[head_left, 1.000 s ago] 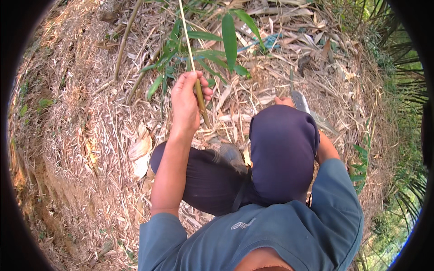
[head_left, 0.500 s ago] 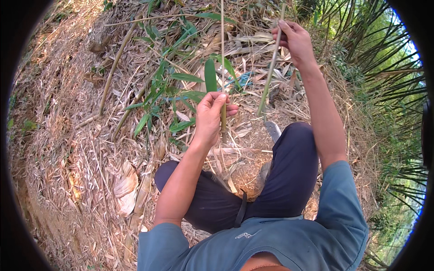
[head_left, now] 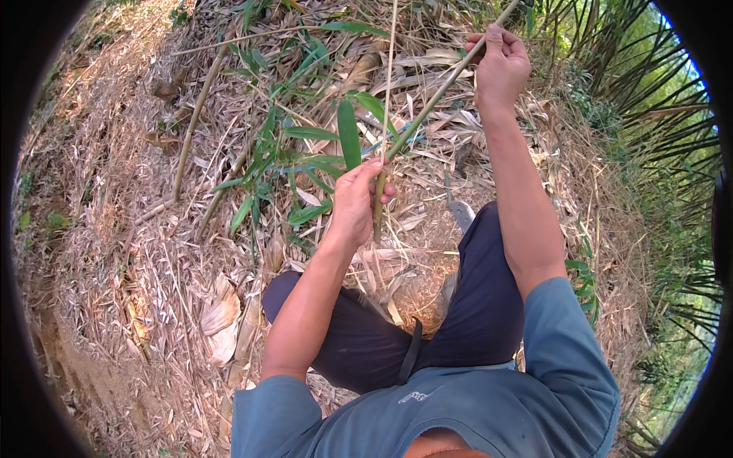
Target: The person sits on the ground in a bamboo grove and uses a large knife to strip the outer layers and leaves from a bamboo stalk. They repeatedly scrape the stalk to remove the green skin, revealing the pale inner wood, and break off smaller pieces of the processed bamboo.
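Observation:
My left hand [head_left: 353,202] is closed, thumb against fingers, around a thin pale stalk [head_left: 390,80] that stands nearly upright in the picture. The stalk's lower end shows just below the fingers. My right hand [head_left: 502,70], farther off at the upper right, pinches a thicker greenish stalk [head_left: 444,90]. That stalk slants down to the left, and its lower end meets the pale one at my left thumb; whether the left fingers grip both, I cannot tell. Beside my right knee lies a flat grey metal blade [head_left: 461,214], partly hidden by the leg.
Dry leaf litter covers the ground. Left of my hands are long green leaves [head_left: 348,136] and a bare brown stick [head_left: 197,114]. A blue cord [head_left: 416,131] lies in the litter behind the stalks. Dark thin stems [head_left: 649,72] rise at the right.
The greenish stalk has swung from near upright to a slant, its lower end now at my left hand. My right hand has turned and shifted slightly up. My left hand has barely moved.

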The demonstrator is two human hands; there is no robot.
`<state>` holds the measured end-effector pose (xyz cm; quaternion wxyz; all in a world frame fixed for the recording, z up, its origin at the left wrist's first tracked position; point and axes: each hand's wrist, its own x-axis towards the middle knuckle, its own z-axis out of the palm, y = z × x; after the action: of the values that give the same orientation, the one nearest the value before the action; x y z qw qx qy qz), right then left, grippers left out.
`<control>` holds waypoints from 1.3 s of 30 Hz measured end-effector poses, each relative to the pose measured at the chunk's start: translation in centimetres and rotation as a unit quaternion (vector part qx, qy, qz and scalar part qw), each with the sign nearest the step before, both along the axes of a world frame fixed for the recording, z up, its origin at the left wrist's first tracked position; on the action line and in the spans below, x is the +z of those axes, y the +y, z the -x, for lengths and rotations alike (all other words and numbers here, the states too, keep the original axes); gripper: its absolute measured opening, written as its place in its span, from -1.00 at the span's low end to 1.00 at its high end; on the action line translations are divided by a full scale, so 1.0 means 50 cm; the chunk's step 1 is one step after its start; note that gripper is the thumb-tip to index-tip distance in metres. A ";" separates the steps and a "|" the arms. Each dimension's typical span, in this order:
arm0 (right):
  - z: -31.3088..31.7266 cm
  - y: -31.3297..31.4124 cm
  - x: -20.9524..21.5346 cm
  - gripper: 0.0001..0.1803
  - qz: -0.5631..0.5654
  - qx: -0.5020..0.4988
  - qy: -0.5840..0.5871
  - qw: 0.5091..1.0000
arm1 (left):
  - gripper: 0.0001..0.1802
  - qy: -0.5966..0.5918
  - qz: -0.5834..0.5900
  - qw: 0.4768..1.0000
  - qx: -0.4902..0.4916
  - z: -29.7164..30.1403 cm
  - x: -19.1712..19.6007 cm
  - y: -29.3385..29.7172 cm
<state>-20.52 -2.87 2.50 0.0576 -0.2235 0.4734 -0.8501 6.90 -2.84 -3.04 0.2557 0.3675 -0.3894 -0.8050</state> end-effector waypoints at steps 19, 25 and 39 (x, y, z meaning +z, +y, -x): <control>-0.014 -0.026 -0.030 -0.73 -0.075 0.076 -0.038 0.994 | -0.60 -0.009 0.024 0.993 -0.119 0.012 0.008 0.018; -0.005 -0.032 -0.044 -0.67 -0.150 0.046 -0.024 0.987 | -0.59 -0.051 0.103 0.984 -0.139 0.010 0.012 0.021; -0.007 -0.031 -0.041 -0.68 -0.116 0.104 -0.071 0.985 | -0.63 -0.033 0.062 0.987 -0.146 0.013 0.024 0.024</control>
<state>-20.15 -4.42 0.44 0.2044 -0.2023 0.5379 -0.7924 6.24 -1.65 -1.84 0.1445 0.3166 -0.4967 -0.7951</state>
